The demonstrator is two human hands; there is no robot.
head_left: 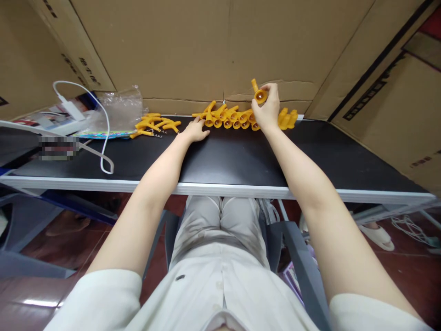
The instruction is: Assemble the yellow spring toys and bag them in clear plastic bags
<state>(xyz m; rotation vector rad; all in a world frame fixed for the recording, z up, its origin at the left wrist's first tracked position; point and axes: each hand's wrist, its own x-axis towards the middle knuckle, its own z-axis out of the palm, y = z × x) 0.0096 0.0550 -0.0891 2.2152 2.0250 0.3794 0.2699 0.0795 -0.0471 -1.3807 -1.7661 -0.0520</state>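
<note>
Orange plastic piece point(259, 94) (lifted) pinched in right hand point(268, 109).

- A long black table top point(241, 156) with a pale metal front edge.
- A tight row of orange plastic funnel-shaped pieces point(230, 118) lies along the far edge, open mouths turned toward the seated person.
- The left hand point(195, 131) rests flat on the black surface, just beside the row's left end.
- Left of it is a loose heap of orange T-shaped plastic handles point(155, 125), some showing small metal spiral tips.
- Further left, a crumpled clear plastic bag point(119, 108) sits on a flat multicoloured disc point(103, 134).
- A white cable point(105, 151) loops across the front-left area from a white plug block point(70, 109).
</note>
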